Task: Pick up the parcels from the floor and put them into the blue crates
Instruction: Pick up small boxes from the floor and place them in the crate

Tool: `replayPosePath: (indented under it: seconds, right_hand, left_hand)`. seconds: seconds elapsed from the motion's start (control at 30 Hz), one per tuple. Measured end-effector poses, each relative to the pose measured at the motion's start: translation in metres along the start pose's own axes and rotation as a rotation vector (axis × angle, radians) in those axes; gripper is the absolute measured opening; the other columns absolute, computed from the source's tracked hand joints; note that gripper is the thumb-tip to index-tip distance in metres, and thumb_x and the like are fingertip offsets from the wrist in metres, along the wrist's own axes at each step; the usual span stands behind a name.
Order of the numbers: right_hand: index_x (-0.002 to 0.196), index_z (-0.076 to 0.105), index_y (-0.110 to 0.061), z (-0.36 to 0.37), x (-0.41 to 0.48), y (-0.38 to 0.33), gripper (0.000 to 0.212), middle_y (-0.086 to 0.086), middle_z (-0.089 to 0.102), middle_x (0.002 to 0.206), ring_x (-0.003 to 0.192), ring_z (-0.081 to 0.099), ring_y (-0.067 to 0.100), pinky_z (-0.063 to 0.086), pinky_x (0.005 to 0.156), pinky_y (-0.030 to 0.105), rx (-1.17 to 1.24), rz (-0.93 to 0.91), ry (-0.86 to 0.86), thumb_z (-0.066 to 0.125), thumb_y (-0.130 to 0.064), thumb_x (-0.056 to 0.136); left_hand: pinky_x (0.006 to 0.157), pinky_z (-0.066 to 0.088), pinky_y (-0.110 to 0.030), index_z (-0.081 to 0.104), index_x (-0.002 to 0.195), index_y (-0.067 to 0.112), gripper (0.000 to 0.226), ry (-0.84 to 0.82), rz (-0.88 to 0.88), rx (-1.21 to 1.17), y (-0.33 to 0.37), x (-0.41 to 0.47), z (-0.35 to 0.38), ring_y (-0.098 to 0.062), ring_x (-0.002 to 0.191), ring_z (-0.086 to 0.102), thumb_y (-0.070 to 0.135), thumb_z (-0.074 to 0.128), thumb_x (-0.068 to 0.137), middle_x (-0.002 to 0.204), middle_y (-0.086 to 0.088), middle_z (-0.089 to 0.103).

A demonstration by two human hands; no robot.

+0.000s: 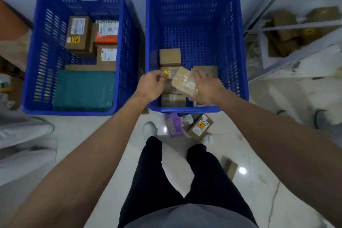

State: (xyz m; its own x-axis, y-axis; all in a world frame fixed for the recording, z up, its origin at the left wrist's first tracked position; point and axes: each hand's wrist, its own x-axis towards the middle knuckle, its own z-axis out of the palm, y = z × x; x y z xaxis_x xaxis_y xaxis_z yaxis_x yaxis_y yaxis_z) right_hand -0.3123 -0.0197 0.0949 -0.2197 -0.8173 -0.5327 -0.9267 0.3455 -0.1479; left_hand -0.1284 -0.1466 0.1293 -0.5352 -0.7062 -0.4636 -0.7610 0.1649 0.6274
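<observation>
Parcel (185,83) was gripped in the right hand (206,88), tilted above the right blue crate (190,11), over boxes (169,57) already inside. Left hand (150,87) was curled; whether it pinched anything could not be told. Risk: released tilted, it could land askew on those boxes.
</observation>
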Motion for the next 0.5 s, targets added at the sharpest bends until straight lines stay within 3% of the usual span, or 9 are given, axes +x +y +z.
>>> replayPosePath:
  seconds: [0.13,0.2,0.37,0.5]
  right_hand:
    - [0.155,0.001,-0.012,0.037,0.052,-0.007,0.110,0.011,0.024,0.149,0.125,0.043,0.034,0.050,0.085,0.044,-0.066,0.006,-0.056,0.070,-0.056,0.081]
    - [0.155,0.002,-0.008,0.054,0.074,-0.010,0.108,0.013,0.023,0.150,0.127,0.041,0.034,0.047,0.090,0.043,-0.076,0.011,-0.100,0.069,-0.052,0.083]
    - [0.152,0.014,-0.001,0.093,0.111,-0.021,0.084,0.022,0.018,0.151,0.128,0.041,0.036,0.048,0.094,0.044,-0.155,0.040,-0.218,0.059,-0.041,0.093]
    - [0.149,0.023,-0.005,0.122,0.135,-0.031,0.089,0.019,0.014,0.155,0.131,0.038,0.036,0.044,0.098,0.044,-0.145,0.039,-0.335,0.070,-0.042,0.083]
  left_hand:
    - [0.095,0.048,-0.034,0.073,0.112,0.014,0.030,-0.027,0.263,0.259,-0.037,0.054,0.014,-0.023,0.103,0.061,0.003,0.049,0.096,0.110,-0.006,0.067]
    - [0.095,0.047,-0.040,0.073,0.109,0.012,0.031,-0.038,0.391,0.409,-0.053,0.081,0.014,-0.031,0.100,0.062,-0.001,0.052,0.091,0.108,-0.011,0.069]
    - [0.119,0.027,-0.044,0.070,0.115,0.014,0.030,-0.015,0.608,0.625,-0.092,0.129,0.018,-0.026,0.100,0.063,0.011,0.048,0.095,0.105,-0.007,0.069]
    - [0.125,0.013,-0.040,0.071,0.113,0.014,0.031,0.040,0.687,0.606,-0.112,0.136,0.030,-0.026,0.111,0.059,0.023,0.045,0.099,0.116,-0.009,0.064]
